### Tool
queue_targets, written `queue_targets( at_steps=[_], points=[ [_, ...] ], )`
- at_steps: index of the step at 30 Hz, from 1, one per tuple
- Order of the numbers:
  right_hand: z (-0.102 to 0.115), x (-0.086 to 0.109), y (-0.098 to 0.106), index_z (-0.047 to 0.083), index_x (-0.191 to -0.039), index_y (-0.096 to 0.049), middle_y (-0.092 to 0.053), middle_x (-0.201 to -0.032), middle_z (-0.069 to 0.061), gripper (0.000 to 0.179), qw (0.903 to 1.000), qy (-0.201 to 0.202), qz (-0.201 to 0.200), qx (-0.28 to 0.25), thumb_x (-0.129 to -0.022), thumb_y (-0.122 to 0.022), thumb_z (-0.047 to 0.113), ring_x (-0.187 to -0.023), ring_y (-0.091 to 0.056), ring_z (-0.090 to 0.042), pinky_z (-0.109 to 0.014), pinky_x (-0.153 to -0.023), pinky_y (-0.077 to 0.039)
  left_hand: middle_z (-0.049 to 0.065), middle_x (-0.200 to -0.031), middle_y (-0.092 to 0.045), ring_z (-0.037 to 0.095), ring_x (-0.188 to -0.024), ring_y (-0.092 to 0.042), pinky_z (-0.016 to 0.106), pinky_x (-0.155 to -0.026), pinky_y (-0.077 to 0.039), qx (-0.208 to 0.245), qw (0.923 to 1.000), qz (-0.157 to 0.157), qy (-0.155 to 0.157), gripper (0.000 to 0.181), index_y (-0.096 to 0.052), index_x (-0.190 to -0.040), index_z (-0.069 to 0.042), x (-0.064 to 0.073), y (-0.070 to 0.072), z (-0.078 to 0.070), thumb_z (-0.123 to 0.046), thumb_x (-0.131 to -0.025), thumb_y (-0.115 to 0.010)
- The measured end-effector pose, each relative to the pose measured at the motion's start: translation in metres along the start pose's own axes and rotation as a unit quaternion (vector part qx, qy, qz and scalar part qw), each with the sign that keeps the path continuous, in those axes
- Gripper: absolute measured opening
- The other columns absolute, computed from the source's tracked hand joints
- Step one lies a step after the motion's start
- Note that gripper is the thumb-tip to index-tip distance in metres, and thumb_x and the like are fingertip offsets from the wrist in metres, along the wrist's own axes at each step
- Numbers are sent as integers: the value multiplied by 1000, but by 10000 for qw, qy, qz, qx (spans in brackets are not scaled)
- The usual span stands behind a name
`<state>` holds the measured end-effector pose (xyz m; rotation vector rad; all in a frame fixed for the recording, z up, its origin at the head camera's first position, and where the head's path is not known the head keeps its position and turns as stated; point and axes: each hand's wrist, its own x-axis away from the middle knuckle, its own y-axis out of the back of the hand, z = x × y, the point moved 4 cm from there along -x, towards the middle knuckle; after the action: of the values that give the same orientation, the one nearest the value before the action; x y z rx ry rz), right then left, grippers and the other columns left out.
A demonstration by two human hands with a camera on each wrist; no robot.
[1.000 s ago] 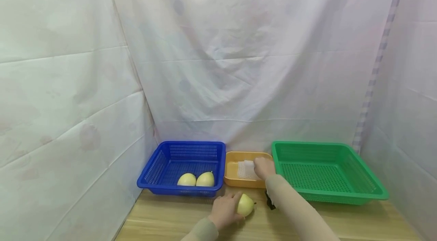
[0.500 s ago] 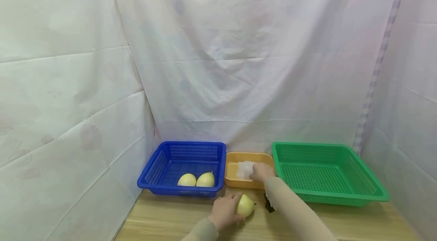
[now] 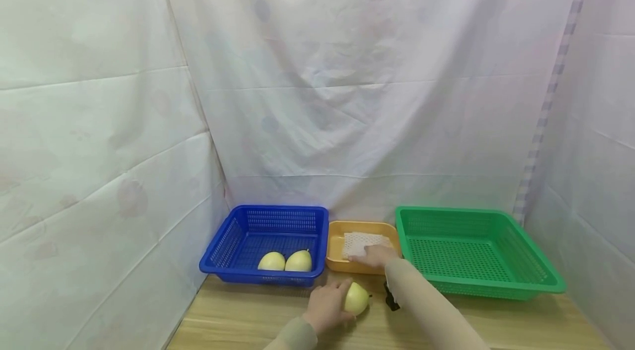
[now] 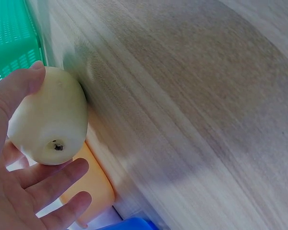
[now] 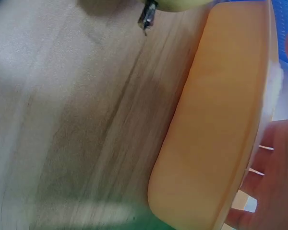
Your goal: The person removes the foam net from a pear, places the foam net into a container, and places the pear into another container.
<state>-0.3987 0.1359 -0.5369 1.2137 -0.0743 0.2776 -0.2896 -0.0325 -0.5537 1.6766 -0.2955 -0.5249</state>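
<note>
My left hand [image 3: 327, 306] grips a pale yellow pear [image 3: 356, 299] on the table, its stem pointing right. In the left wrist view the thumb lies on one side of the pear [image 4: 53, 115] and the fingers are around its other side. My right hand [image 3: 379, 256] reaches into the small orange tray [image 3: 337, 267], its fingers over white foam netting [image 3: 364, 240] and apparently touching it. The right wrist view shows those fingers slightly spread behind the tray wall [image 5: 211, 120], the thumb apart; their tips are partly hidden.
Left of the tray stands a blue basket [image 3: 263, 278] with two pears [image 3: 285, 262] in it. A green basket [image 3: 481, 284] stands on the right. A small black object [image 3: 391, 297] is under my right forearm. White cloth [image 3: 317, 91] hangs behind and at both sides.
My right hand has come slightly lower and left in the tray, its fingers stretching out from a more curled pose. More of the netting shows above it. The left hand and pear stay put.
</note>
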Motion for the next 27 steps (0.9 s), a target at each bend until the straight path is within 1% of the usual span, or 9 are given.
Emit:
queue_targets(
  at_steps=[4, 8, 10, 15, 19, 21, 24, 27],
  points=[
    [3, 8, 1, 2, -132, -57, -52, -137, -20, 92, 9997, -19, 216, 62, -81, -47, 78, -129, -44, -40, -56, -104, -32, 4, -113, -66, 19, -95, -63, 40, -76, -50, 33, 10000, 27, 27, 83, -54, -137, -20, 0, 1, 0, -55, -67, -81],
    [5, 13, 0, 3, -131, -59, -48, -140, -21, 90, 9996, -30, 288, 65, -80, -50, 76, -130, -40, -42, -58, -105, -29, 4, -113, -66, 20, -94, -63, 41, -76, -50, 80, 9999, 76, 73, 83, -53, -138, -20, 0, 2, 0, -55, -68, -81],
    [5, 14, 0, 3, -130, -60, -48, -139, -21, 89, 9996, -16, 282, 91, -80, -50, 76, -130, -40, -43, -58, -105, -29, 4, -113, -66, 20, -94, -63, 41, -77, -50, 89, 9999, 107, 91, 83, -53, -138, -20, 0, 2, 0, -55, -67, -81],
    [5, 14, -1, 1, -126, -62, -51, -136, -23, 89, 9997, 30, 207, 105, -79, -51, 76, -127, -43, -43, -57, -103, -32, 4, -113, -66, 19, -95, -63, 42, -78, -50, 65, 9998, 132, 93, 83, -53, -137, -20, 1, 2, -1, -55, -67, -81],
    [5, 13, 1, -1, -123, -63, -51, -135, -24, 85, 9999, 75, 111, 46, -82, -53, 73, -125, -46, -43, -56, -102, -35, 3, -113, -66, 19, -95, -63, 41, -78, -50, 50, 9999, 130, 75, 83, -53, -137, -20, 1, 2, -2, -56, -67, -80],
    [5, 11, 3, -1, -122, -63, -51, -135, -24, 83, 9999, 127, 56, 83, -84, -52, 72, -125, -46, -43, -55, -102, -35, 3, -114, -66, 19, -95, -63, 40, -78, -50, 61, 9999, 121, 72, 83, -54, -137, -20, 1, 1, -2, -56, -67, -81],
    [6, 8, 8, -1, -123, -63, -51, -136, -24, 80, 9998, 189, -43, 61, -87, -51, 69, -126, -46, -42, -55, -102, -35, 3, -112, -66, 19, -94, -63, 40, -77, -50, 30, 10000, 25, 36, 83, -54, -136, -20, 1, 2, -1, -55, -66, -81],
    [9, 8, 16, -2, -122, -64, -55, -131, -23, 72, 9990, 378, -234, 12, -91, -51, 62, -124, -48, -42, -55, -100, -38, 4, -113, -66, 20, -94, -63, 41, -77, -50, 67, 10000, -5, 20, 84, -54, -136, -18, 1, 2, -1, -54, -66, -81]
  ],
)
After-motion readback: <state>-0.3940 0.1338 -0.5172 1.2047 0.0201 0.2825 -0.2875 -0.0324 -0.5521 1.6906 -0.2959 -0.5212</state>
